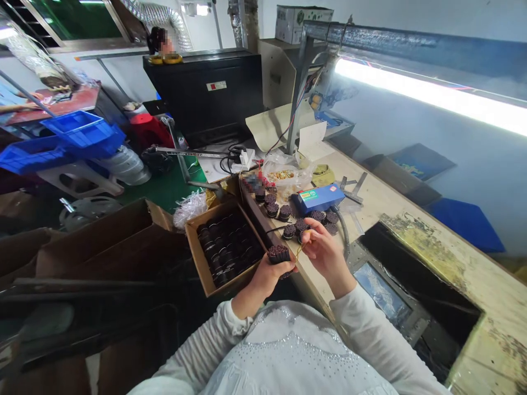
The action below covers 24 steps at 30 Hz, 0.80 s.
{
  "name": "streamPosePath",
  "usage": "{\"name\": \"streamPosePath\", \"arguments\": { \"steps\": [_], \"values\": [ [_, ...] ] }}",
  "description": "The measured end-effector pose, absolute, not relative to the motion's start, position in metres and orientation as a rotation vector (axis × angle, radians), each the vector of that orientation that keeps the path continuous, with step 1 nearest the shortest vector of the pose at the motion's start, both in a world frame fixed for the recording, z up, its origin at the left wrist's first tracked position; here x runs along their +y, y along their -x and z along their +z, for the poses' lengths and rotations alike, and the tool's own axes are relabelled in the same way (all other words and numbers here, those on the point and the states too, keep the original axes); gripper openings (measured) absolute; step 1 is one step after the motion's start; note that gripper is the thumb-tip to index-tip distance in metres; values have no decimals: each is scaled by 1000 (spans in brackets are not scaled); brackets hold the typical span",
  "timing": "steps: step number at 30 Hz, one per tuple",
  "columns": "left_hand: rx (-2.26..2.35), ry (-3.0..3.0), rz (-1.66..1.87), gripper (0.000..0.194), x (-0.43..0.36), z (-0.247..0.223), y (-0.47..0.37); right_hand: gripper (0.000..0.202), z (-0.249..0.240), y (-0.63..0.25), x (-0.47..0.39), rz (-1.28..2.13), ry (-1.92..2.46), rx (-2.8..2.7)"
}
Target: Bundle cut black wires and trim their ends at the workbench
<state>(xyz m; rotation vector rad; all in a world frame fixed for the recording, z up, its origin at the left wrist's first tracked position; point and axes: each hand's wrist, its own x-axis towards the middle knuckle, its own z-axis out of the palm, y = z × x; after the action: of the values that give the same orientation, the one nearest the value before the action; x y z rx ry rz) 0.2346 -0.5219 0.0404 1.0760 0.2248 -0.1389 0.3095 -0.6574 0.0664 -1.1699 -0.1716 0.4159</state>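
Note:
My left hand (pixel 263 278) is closed around a bundle of thin dark rods (pixel 279 254), held upright over the table's front edge. To its right, my right hand (pixel 329 258) pinches a thin yellow rubber band (pixel 303 245), stretched between the fingers and the bundle. Just beyond both hands, several similar dark bundles (pixel 284 213) stand on the table, some with a pale band around them. An open cardboard box (pixel 196 262) filled with rows of dark bundles is at my left. The lower part of the held bundle is partly hidden by my fingers.
A blue box-shaped device (pixel 319 198) with a cable lies beyond the bundles. Behind it is a plastic bag (pixel 286 171) holding small orange pieces. A screen (pixel 381 291) sits in a recess at right. A lit tube lamp (pixel 432 93) hangs overhead. Blue bins (pixel 78 134) stand far left.

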Motion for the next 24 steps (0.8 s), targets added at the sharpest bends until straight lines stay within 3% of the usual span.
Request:
{"name": "streamPosePath", "arguments": {
  "steps": [6,11,17,24],
  "values": [
    [230,-1064,-178,13,-528,44,-231,82,56,-307,-655,85,1373,-262],
    [224,-1046,-169,17,-525,50,-233,128,46,-306,-657,330,1294,-481],
    [154,-1037,-169,14,-521,53,-238,120,31,-298,-657,581,1145,-498],
    [156,-1256,-286,13,-524,52,-236,109,23,-312,-663,627,1149,-596]
  ]
}}
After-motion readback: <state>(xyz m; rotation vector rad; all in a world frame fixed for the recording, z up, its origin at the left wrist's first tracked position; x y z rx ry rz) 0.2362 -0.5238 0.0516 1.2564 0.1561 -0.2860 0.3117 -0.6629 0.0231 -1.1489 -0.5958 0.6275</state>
